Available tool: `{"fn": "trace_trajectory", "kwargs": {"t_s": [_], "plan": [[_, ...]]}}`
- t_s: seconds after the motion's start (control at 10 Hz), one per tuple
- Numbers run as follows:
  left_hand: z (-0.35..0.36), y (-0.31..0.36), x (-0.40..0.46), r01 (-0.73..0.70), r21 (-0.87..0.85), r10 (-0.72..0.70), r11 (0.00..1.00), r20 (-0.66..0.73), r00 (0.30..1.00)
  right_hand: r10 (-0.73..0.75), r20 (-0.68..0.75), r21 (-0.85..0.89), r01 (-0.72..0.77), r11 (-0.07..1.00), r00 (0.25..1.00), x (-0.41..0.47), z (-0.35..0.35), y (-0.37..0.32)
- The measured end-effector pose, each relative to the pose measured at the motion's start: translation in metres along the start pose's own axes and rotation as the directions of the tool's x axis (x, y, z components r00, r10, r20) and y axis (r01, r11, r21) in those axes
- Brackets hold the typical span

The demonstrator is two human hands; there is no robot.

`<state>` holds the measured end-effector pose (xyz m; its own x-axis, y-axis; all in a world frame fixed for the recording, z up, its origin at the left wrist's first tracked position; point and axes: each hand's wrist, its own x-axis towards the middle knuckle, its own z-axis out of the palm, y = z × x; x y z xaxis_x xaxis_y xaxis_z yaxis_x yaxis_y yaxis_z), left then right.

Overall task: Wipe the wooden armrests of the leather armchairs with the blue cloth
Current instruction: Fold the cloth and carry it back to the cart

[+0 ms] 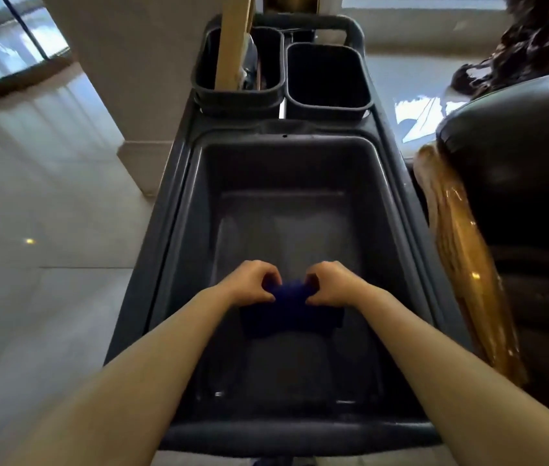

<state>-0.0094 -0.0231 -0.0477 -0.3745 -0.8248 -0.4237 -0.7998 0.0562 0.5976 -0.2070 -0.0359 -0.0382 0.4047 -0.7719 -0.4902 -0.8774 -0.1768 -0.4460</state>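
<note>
Blue cloth (291, 306) is gripped at both ends, bunched between my two hands. My left hand (253, 282) has its fingers curled down and closed over the cloth's left end, thumb tucked beneath. My right hand (333, 283) mirrors it, fingers closed over the right end. A short raised fold of cloth shows between the two fists; the remainder hangs below them in a dark, slack fold. Both forearms are bare and extend forward from the lower corners of the view.

Directly beneath my hands is the large grey tub (179, 250) of a cleaning cart. I hold the cloth above the tub's interior, toward its near half; I cannot tell whether the hanging part touches the bottom. Nearest to me, below my forearms, runs the cart's handle bar (300, 435).

Beyond my hands, at the far end of the cart, sit two small dark bins side by side. The left bin (206, 82) holds a pale wooden handle (232, 38) standing upright; the right bin (364, 95) shows nothing inside.

Right of my right hand, just beside the cart, stands a dark leather armchair (518, 203). Its glossy wooden armrest (461, 264) faces the cart. Left of my left hand is pale tiled floor (47, 230).
</note>
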Motion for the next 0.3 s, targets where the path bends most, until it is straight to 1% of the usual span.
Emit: {"fn": "trace_trajectory", "kwargs": {"t_s": [0.1, 0.2, 0.3], "plan": [[0.011, -0.002, 0.000, 0.013, -0.022, -0.013, 1.000, 0.010, 1.000, 0.042, 0.012, 0.026, -0.043, 0.999, 0.999, -0.002, 0.012, 0.006], [0.005, -0.001, 0.001, 0.017, -0.013, -0.016, 1.000, 0.047, 0.999, 0.073, 0.017, 0.090, -0.075, 0.993, 0.997, -0.005, 0.009, 0.010], [-0.019, 0.013, -0.001, 0.021, -0.070, -0.021, 0.997, 0.006, 1.000, 0.066, -0.022, 0.099, -0.064, 0.993, 0.998, -0.009, -0.011, 0.006]]}}
